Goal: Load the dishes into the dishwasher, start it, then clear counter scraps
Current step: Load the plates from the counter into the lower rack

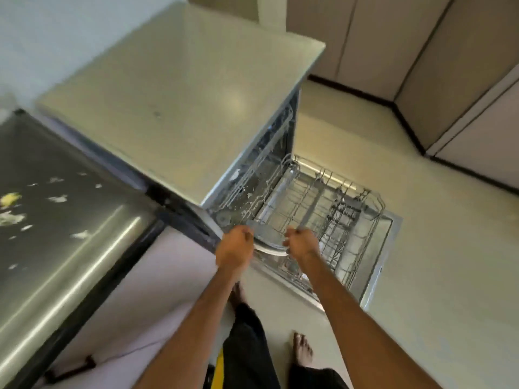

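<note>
The dishwasher (179, 102) stands open, its door (390, 234) folded down to the floor. The lower wire rack (337, 203) is pulled out over the door. Both my hands are at the rack's near corner. My left hand (236, 248) and my right hand (300, 242) grip opposite edges of a round grey plate (266, 237) with a pale rim, held just above the rack. Motion blur hides the fingers' exact hold. A thin grey strip rises from my right hand; I cannot tell whether it is part of the rack.
A steel counter (70, 248) at the left carries several white scraps (57, 198) and a yellow scrap (9, 199). Beige cabinets (421, 51) line the far right wall. My bare feet (302, 352) stand on the pale floor in front of the dishwasher.
</note>
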A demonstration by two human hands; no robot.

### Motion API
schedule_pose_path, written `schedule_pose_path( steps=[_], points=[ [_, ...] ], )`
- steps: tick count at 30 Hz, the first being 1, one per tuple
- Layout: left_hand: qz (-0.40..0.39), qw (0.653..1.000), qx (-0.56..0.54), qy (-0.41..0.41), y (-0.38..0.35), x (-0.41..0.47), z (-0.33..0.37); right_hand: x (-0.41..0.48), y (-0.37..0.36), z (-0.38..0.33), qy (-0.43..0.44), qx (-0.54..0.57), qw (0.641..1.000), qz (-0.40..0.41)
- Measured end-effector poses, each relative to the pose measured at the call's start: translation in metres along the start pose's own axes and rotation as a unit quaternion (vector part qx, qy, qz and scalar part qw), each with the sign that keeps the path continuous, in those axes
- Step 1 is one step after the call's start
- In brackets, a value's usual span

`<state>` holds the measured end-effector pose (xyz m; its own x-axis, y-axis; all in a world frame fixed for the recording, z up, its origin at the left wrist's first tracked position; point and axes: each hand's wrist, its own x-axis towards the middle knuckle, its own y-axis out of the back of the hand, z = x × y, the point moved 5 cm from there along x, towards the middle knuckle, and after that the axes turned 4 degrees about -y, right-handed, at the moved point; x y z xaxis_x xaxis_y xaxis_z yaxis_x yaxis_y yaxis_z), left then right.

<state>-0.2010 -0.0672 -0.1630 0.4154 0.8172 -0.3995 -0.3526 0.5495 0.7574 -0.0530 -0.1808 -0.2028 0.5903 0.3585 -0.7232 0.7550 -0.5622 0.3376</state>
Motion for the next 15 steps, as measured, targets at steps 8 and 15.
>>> schedule_pose_path(
  steps=[8, 15],
  points=[
    [0.168, 0.984, -0.044, -0.031, 0.202, -0.113, 0.037, -0.191, -0.038, -0.176, 0.232, -0.031, 0.969, -0.077],
    [0.365, 0.921, -0.123, 0.055, 0.358, -0.216, -0.098, -0.336, -0.192, -0.229, 0.347, -0.112, 0.902, -0.231]
  ],
)
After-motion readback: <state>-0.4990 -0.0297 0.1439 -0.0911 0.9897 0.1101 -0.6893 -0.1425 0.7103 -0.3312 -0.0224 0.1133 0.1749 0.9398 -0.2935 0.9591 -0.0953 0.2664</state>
